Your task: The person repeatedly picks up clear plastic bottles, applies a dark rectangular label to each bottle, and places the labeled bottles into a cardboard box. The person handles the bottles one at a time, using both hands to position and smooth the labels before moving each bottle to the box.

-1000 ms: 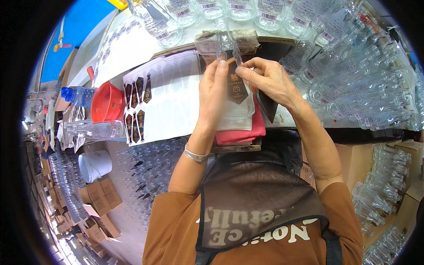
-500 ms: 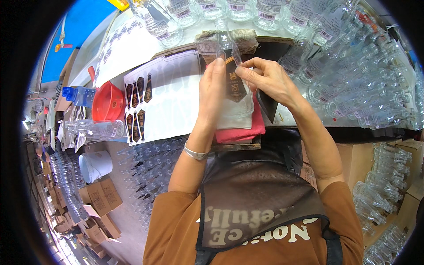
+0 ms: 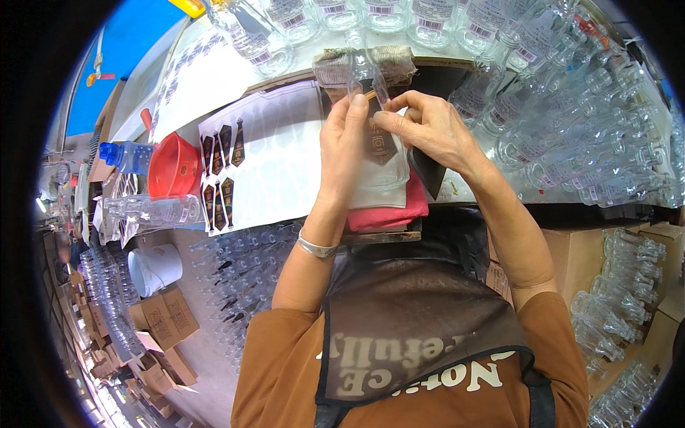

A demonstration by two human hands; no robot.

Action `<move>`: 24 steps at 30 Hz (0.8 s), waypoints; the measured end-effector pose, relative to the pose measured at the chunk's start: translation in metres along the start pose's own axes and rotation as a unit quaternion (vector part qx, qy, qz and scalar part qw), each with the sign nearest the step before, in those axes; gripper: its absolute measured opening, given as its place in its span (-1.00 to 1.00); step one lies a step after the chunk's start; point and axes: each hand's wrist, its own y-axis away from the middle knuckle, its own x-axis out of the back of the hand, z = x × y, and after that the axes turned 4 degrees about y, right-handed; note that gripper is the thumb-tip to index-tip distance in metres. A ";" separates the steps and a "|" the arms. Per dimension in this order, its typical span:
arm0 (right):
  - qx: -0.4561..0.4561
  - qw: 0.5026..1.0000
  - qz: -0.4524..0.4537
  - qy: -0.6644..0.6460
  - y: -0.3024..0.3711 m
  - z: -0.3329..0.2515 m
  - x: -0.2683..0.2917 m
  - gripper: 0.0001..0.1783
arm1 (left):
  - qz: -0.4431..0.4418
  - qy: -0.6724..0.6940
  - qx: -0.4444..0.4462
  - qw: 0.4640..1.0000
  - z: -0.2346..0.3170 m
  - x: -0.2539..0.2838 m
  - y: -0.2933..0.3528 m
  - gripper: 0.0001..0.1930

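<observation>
A clear glass bottle (image 3: 389,175) lies on its side on a padded rest, neck pointing away from me. Its neck is propped on a rolled grey cloth (image 3: 396,64). On its upper face sits a dark tie-shaped label (image 3: 379,146) with gold print. My left hand (image 3: 344,135) is wrapped along the bottle's left side, thumb near the shoulder. The fingers of my right hand (image 3: 424,127) are bent, with thumb and forefinger pressed at the label's upper right edge. Left of the bottle is a white label sheet (image 3: 275,157) with several dark tie labels on it.
Several standing bottles (image 3: 432,21) line the back, and many more (image 3: 585,135) crowd the right. A red scoop (image 3: 173,164), a blue-capped plastic bottle (image 3: 128,155) and a lying glass bottle (image 3: 153,209) are at left. A pink cloth (image 3: 389,216) lies under the work. A white bucket (image 3: 155,269) stands below.
My right thumb has shifted slightly left over the label's upper part, covering more of its print. My left hand and the bottle stay almost in place.
</observation>
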 end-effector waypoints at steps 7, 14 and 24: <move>-0.002 1.000 -0.005 0.008 -0.001 0.000 0.000 -0.40 | -0.002 -0.006 -0.001 1.000 -0.002 0.001 -0.001 -0.48; -0.012 0.998 -0.047 -0.051 0.009 0.003 0.009 -0.40 | -0.014 0.036 0.000 0.999 0.005 0.006 0.006 -0.44; -0.030 0.998 -0.042 -0.026 0.027 0.003 0.005 -0.34 | -0.074 -0.016 -0.022 0.997 0.003 0.021 0.040 -0.39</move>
